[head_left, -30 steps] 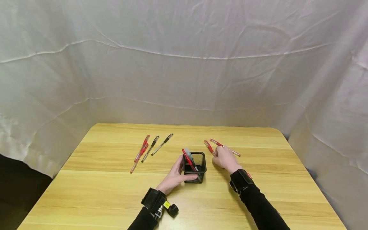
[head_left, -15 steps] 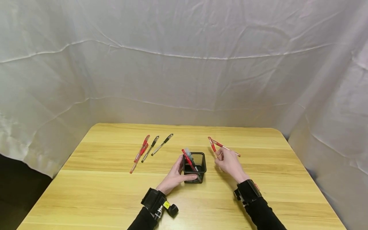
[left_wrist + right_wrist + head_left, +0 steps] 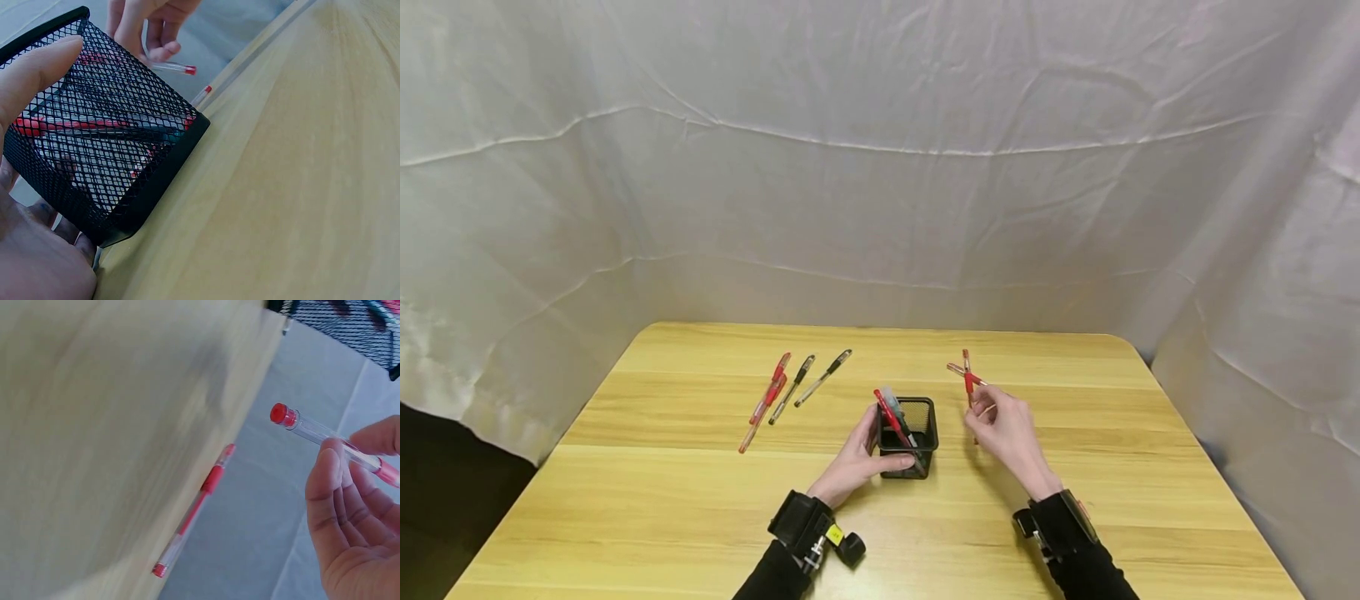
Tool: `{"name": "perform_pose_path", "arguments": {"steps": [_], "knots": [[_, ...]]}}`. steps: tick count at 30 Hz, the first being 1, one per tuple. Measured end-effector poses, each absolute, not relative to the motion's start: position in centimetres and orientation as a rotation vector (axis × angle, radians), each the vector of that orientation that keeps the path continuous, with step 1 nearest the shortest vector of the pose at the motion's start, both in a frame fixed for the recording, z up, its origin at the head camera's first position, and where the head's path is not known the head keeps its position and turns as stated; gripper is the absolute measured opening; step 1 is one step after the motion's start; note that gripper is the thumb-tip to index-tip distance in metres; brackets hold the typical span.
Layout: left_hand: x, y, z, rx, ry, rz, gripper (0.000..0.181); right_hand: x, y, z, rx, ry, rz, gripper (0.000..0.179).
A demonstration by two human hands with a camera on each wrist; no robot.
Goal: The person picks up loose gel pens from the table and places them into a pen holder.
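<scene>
The left hand (image 3: pixel 848 467) holds the cup (image 3: pixel 927 462) with its thumb in front and fingers round the side, maybe so it won't tip. The right hand's (image 3: pixel 1009 429) fingers pinch a red pen (image 3: pixel 310 429) near its middle, likely to keep it steady. Both ends poke out past those fingers, above the counter (image 3: pixel 700 517). Another pen (image 3: pixel 211 480) lies below, apart from them.

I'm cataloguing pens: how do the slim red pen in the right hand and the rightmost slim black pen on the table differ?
The slim red pen has red parts, the black pen black. The red pen is pinched by the right hand; the black pen lies on the wooden table. Both have clear barrels.
</scene>
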State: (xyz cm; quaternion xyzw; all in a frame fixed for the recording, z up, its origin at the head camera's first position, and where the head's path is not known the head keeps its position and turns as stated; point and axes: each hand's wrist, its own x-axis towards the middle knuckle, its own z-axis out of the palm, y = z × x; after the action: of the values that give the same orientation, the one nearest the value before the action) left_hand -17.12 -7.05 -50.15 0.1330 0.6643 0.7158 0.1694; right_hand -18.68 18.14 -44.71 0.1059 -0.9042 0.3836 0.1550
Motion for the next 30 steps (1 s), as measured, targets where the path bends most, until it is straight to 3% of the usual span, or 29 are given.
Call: {"name": "perform_pose_path", "arguments": {"steps": [14, 30], "knots": [[-17.1, -7.0, -50.0, 0.406, 1.881, 2.054, 0.113, -16.9, 17.3, -44.0, 0.343, -2.299, 1.234, 0.013], [-17.0, -7.0, -50.0, 0.390, 1.884, 2.055, 0.113, -16.4, 16.0, -42.9, 0.592, -1.943, 1.195, 0.021]]}}
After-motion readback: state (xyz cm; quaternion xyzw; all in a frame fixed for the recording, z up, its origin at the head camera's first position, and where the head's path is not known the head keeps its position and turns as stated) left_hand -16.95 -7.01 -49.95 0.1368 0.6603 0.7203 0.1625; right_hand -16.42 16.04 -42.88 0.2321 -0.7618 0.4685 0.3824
